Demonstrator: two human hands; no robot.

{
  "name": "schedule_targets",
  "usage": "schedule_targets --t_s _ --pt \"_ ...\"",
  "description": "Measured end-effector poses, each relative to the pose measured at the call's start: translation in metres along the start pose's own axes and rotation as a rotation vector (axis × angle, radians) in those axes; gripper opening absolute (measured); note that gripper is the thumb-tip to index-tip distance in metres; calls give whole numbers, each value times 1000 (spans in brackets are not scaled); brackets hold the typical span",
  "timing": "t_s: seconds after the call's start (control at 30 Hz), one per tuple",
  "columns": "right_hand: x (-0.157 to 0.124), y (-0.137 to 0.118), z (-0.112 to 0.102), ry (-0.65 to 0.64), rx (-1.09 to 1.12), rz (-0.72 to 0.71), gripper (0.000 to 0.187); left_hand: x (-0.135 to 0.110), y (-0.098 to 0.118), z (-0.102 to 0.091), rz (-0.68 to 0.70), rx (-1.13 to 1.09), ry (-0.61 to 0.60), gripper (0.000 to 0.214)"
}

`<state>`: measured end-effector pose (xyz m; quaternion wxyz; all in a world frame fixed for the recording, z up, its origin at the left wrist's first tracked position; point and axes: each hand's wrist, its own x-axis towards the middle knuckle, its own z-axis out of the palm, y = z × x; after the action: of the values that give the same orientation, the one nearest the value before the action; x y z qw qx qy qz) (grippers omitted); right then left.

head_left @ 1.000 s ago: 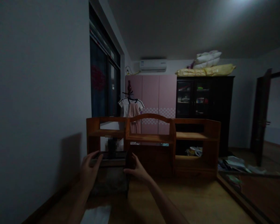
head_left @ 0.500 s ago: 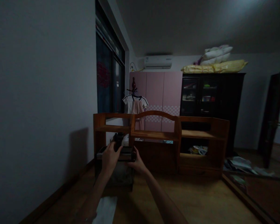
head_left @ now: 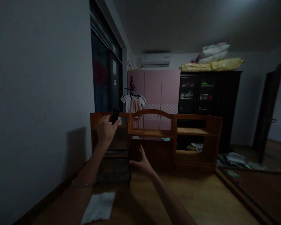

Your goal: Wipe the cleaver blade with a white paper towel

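Note:
My left hand (head_left: 106, 131) is closed around a small black object (head_left: 115, 115) whose kind I cannot make out. Just below it, a brownish panel (head_left: 118, 139) stands up like a raised lid at the back of a dark box (head_left: 114, 170); whether the black object is fixed to it, I cannot tell. The box sits on the wooden surface (head_left: 178, 193) in front of the left part of a wooden shelf unit (head_left: 152, 132). Beside the box's right edge is my right hand (head_left: 144, 162), thumb and fingers apart, holding nothing. Its thumb tip is close to the box's corner; contact is unclear.
A white sheet (head_left: 99, 206) lies in front of the box. The wall (head_left: 42, 93) rises close on the left. Bundled items (head_left: 194, 147) sit behind the right shelf opening. Beyond stand a pink wardrobe (head_left: 153, 86) and a dark cabinet (head_left: 228, 100).
My left hand has risen with the black object, and the brownish panel now stands upright below it. The right hand has come away from the box's top edge, fingers spreading.

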<state>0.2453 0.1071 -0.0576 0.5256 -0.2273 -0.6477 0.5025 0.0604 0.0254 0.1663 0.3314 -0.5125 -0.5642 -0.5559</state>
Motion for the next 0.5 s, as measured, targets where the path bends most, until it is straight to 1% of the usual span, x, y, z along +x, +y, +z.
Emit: schedule_targets --t_s 0.07,0.13,0.2,0.27,0.33,0.37,0.4,0.43,0.47,0.5 --pt "-9 -15 -15 38 53 -12 112 19 19 -10 34 -12 38 27" --pt "-19 -34 -33 77 94 -25 94 33 41 -23 87 -54 82 27" --pt "-30 -56 -51 101 163 -42 76 38 65 -37 195 -145 87 28" --pt "-40 -80 -70 85 251 4 56 32 90 -52 334 -251 40 31" --pt "-52 -101 -89 48 325 108 44 14 114 -63 493 -336 -39 30" --pt "-58 -110 -97 -1 357 211 45 0 124 -66 561 -358 -102 30" --pt "-64 -117 -105 -76 400 308 51 -16 134 -67 609 -373 -189 32" --pt "-71 -123 -112 -147 438 375 57 -34 143 -66 642 -377 -244 35" --pt "-78 -126 -118 -198 459 430 61 -53 151 -64 709 -388 -269 36" --pt "-86 -128 -122 -223 460 472 64 -73 159 -60 766 -398 -313 36"
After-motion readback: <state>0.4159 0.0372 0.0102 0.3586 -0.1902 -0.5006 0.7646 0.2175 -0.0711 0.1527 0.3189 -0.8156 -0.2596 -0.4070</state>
